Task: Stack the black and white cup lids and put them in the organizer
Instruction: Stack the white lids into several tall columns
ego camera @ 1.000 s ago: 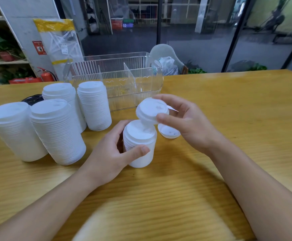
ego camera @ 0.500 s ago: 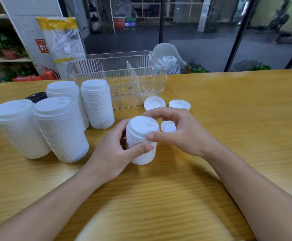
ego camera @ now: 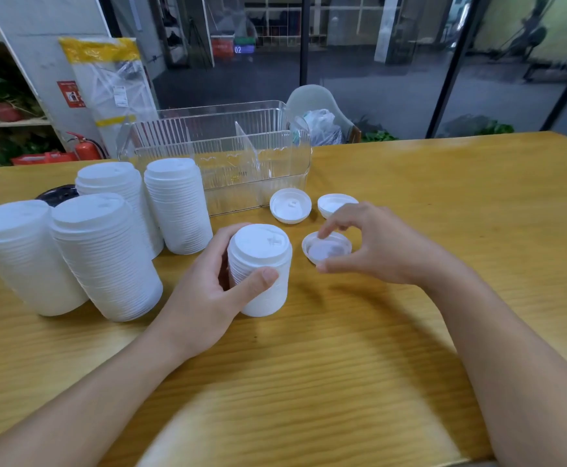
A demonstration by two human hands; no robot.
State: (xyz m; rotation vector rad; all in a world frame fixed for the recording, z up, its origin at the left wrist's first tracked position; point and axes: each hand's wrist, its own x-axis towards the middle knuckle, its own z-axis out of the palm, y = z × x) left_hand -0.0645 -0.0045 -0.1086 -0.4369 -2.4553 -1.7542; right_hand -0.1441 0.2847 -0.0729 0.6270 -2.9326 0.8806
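Note:
My left hand [ego camera: 208,291] grips a short stack of white cup lids [ego camera: 260,267] standing on the wooden table. Just right of it lies a loose white lid [ego camera: 327,249], upside down, with my right hand [ego camera: 373,244] pinching its rim between thumb and forefinger. Two more loose white lids [ego camera: 290,205] [ego camera: 334,203] lie behind it. The clear organizer [ego camera: 221,153], with a divider inside, stands behind them with nothing in it. A black lid [ego camera: 56,193] peeks out behind the tall stacks on the left.
Several tall stacks of white lids [ego camera: 103,254] [ego camera: 177,203] crowd the left side of the table [ego camera: 410,332]. A chair with a plastic bag [ego camera: 319,123] sits beyond the far edge.
My right hand set a lid on top of the short stack, then moved right and down onto the loose lid beside it. My left hand kept its hold on the stack.

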